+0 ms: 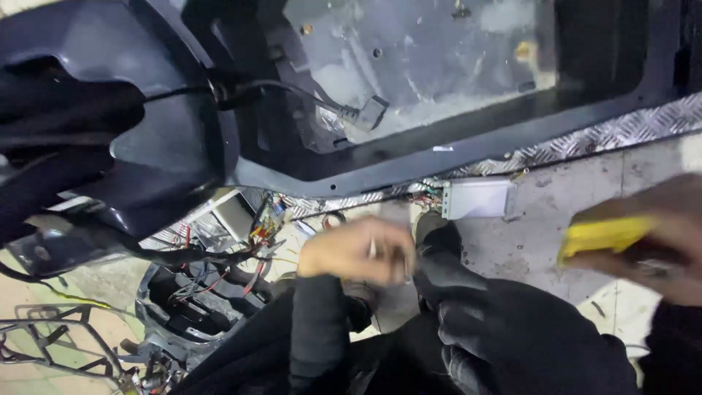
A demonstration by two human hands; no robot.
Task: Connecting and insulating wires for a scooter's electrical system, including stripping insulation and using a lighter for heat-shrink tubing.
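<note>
My left hand is at the middle of the view, fingers curled around something small and metallic that is too blurred to name. It hovers over my dark trouser leg and shoe. My right hand is at the right edge, gripping a yellow-handled tool. Both sleeves are black. A dark plastic scooter body panel fills the upper left, with a black cable and a grey connector hanging in its opening.
Exposed coloured wires and a dark frame part lie at lower left. A white box-shaped part sits by a strip of chequer metal plate. A metal rack shows at the bottom left over the tiled floor.
</note>
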